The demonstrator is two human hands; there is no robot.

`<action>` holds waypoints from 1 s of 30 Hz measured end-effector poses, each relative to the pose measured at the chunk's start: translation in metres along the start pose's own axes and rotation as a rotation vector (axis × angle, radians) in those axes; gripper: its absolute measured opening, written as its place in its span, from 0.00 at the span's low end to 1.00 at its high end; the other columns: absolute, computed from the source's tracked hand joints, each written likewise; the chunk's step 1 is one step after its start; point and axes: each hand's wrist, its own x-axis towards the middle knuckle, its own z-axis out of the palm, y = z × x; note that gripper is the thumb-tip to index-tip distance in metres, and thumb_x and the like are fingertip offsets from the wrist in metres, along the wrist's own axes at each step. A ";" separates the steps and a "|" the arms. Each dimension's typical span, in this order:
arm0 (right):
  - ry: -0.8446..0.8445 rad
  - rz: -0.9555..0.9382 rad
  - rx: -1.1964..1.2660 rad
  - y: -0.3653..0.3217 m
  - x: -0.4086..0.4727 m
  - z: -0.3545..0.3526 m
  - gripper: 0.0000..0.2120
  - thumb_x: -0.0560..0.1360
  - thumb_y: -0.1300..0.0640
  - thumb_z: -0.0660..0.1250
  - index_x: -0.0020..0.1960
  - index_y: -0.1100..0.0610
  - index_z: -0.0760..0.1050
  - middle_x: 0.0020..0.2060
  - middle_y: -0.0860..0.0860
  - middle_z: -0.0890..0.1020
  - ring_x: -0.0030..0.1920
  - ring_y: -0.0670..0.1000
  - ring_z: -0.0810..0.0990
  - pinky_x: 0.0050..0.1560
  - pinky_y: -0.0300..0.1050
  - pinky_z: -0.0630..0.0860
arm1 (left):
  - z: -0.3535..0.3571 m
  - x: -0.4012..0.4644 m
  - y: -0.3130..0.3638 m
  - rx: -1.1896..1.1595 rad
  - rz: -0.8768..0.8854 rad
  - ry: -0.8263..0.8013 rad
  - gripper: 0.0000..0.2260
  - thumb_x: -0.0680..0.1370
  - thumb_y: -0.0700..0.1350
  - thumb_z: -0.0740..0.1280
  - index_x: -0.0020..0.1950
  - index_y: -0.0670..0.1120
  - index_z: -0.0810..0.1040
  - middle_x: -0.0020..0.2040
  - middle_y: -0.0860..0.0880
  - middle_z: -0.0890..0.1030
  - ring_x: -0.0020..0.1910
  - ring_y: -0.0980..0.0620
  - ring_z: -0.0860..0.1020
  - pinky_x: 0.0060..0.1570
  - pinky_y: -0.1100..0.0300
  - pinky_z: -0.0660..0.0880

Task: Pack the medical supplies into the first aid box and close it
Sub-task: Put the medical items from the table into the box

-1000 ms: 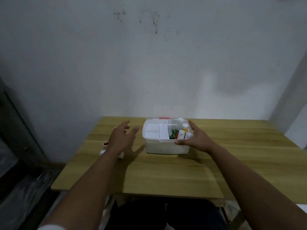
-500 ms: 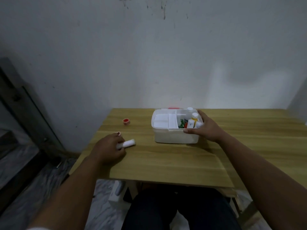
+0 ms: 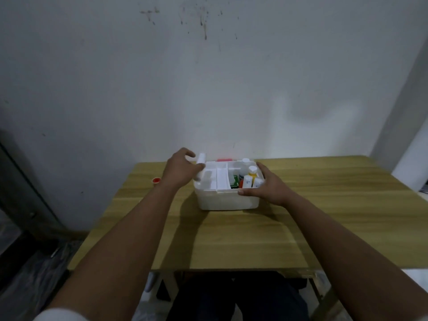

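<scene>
A white first aid box [image 3: 225,201] stands open on the wooden table [image 3: 324,205], with a white tray insert on its left side and several small bottles [image 3: 251,176] plus green and red packs on its right. My left hand [image 3: 181,169] is at the box's left rim, closed around a white bandage roll [image 3: 201,162] that stands tilted over the tray. My right hand [image 3: 266,187] grips the box's front right corner, thumb on the front rim.
A small red cap [image 3: 156,180] lies near the table's left edge. A red part [image 3: 224,160] shows at the box's back rim. The wall rises right behind the table. My knees are under the front edge.
My left hand picked the white roll up from the table's left side and carried it right to the box's left rim. My right hand stayed on the box.
</scene>
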 end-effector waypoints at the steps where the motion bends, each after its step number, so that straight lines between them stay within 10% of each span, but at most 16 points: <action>1: 0.003 0.003 -0.001 0.000 0.000 0.000 0.42 0.60 0.46 0.86 0.63 0.32 0.63 0.55 0.31 0.77 0.54 0.36 0.79 0.57 0.43 0.78 | 0.010 0.003 0.010 0.037 0.004 -0.045 0.17 0.74 0.50 0.77 0.59 0.50 0.77 0.45 0.50 0.82 0.41 0.52 0.83 0.43 0.54 0.81; 11: 0.030 -0.014 -0.019 0.002 0.000 0.000 0.38 0.60 0.46 0.86 0.57 0.25 0.66 0.55 0.32 0.80 0.54 0.37 0.82 0.55 0.42 0.80 | 0.064 0.010 0.037 0.608 0.103 -0.066 0.12 0.76 0.55 0.73 0.44 0.48 0.77 0.40 0.49 0.80 0.36 0.50 0.77 0.31 0.60 0.68; 17: 0.028 -0.019 -0.014 0.001 -0.001 0.002 0.39 0.60 0.45 0.85 0.57 0.23 0.64 0.56 0.33 0.79 0.55 0.39 0.81 0.56 0.42 0.79 | 0.022 0.010 0.006 0.454 0.092 0.069 0.11 0.79 0.54 0.69 0.48 0.47 0.85 0.43 0.49 0.85 0.38 0.51 0.80 0.36 0.59 0.73; 22: 0.031 -0.016 0.001 0.000 -0.003 0.003 0.38 0.60 0.44 0.85 0.57 0.22 0.65 0.56 0.31 0.79 0.56 0.36 0.80 0.56 0.40 0.78 | -0.035 0.002 -0.070 0.635 -0.116 0.068 0.12 0.76 0.52 0.69 0.56 0.49 0.83 0.55 0.48 0.83 0.52 0.45 0.81 0.46 0.54 0.75; 30: 0.036 -0.009 0.002 0.000 -0.004 0.003 0.40 0.58 0.42 0.85 0.56 0.19 0.63 0.55 0.31 0.79 0.55 0.38 0.81 0.56 0.42 0.80 | -0.057 -0.015 -0.148 0.633 -0.335 0.034 0.13 0.78 0.55 0.71 0.42 0.46 0.81 0.39 0.47 0.81 0.39 0.49 0.79 0.40 0.55 0.77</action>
